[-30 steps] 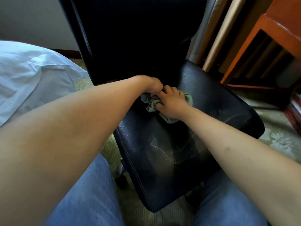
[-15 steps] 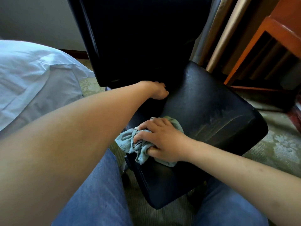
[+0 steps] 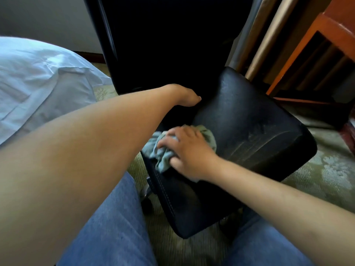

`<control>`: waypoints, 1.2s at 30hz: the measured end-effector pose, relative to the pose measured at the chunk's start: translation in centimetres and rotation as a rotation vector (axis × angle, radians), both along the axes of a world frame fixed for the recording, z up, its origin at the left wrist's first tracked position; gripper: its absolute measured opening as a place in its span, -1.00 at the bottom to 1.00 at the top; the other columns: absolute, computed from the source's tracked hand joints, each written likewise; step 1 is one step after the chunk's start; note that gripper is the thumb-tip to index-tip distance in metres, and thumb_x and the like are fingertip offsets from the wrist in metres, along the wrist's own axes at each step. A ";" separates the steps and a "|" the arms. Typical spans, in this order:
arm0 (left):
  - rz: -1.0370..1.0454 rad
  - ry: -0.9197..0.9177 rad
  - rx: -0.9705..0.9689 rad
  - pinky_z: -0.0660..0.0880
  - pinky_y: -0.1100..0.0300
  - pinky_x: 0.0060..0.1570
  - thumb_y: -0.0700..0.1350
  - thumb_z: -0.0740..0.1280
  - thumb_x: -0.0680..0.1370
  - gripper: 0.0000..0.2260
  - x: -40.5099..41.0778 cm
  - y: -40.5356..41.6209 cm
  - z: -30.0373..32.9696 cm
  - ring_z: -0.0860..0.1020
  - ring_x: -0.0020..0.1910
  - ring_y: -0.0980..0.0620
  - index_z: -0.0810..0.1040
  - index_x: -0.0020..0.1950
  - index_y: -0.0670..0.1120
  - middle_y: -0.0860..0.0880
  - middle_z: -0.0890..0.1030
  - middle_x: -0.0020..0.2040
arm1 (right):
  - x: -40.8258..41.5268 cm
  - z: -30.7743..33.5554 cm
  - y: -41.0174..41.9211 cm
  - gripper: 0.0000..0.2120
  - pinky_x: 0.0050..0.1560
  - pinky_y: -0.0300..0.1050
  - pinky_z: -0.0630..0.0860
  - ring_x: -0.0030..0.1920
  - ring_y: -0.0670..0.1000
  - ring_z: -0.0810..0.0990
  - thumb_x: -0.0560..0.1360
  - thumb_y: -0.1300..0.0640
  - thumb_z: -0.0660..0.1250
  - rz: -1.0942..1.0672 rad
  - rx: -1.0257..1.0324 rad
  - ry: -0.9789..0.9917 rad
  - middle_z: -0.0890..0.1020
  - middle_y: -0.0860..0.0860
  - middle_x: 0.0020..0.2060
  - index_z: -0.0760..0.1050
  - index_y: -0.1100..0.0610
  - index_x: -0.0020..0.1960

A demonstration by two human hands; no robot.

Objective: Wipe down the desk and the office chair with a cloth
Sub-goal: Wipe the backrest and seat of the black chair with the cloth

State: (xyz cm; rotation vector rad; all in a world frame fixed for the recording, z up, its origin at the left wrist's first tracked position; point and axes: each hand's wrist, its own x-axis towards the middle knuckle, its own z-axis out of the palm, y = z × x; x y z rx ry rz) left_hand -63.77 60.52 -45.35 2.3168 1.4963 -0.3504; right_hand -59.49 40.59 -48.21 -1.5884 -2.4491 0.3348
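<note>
Here my right hand (image 3: 189,153) curls its fingers (image 3: 169,140) round the bunched pale green cloth (image 3: 163,156), pressing it on the near left of the black chair seat (image 3: 249,131). My left hand (image 3: 187,96) grips the seat's far edge, fingers hidden. The seat leather looks scuffed and streaky.

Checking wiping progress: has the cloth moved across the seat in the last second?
Yes. The cloth came from beside the backrest to the seat's left front edge.
</note>
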 end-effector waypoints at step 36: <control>0.065 0.171 0.184 0.23 -0.24 0.43 0.32 0.03 0.60 -0.25 2.7 -4.8 -0.9 0.13 0.51 -0.34 -0.01 0.60 -0.16 -0.21 0.03 0.58 | 8.7 0.1 -4.6 -0.56 0.33 0.08 0.28 0.29 0.07 0.42 0.46 -0.09 0.23 -0.035 0.081 -0.087 0.47 -0.07 0.29 0.47 -0.17 0.33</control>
